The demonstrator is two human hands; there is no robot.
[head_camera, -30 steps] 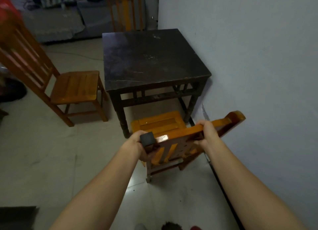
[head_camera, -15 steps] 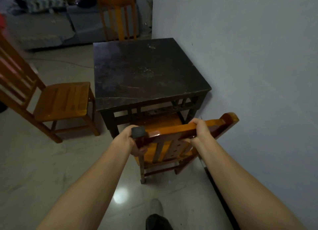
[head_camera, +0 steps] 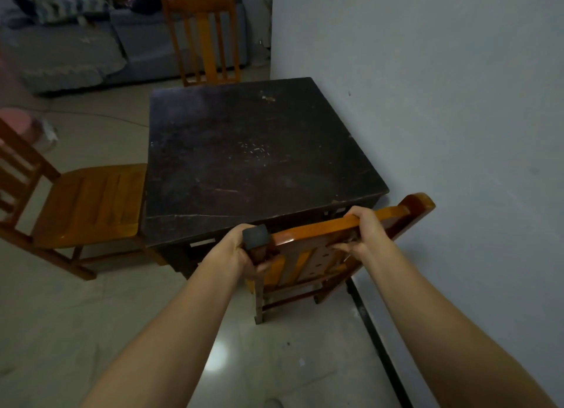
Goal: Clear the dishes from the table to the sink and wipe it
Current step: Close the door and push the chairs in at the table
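A dark square wooden table (head_camera: 250, 151) stands against the wall with nothing on its top but some pale crumbs and scratches. At its near edge is an orange wooden chair (head_camera: 308, 261), its seat hidden under the table. My left hand (head_camera: 241, 252) grips the left end of the chair's top rail, beside a dark cap on the corner post. My right hand (head_camera: 363, 233) grips the top rail further right, fingers curled over it.
A second orange chair (head_camera: 88, 203) stands at the table's left side and a third chair (head_camera: 204, 32) at the far side. The grey wall (head_camera: 442, 102) runs along the right with a dark skirting strip (head_camera: 378, 343). A grey sofa (head_camera: 76, 50) lies beyond. The tiled floor (head_camera: 76, 331) is shiny.
Both hands have pushed the chair forward, so its seat has slid under the table. The view has moved closer to the table.
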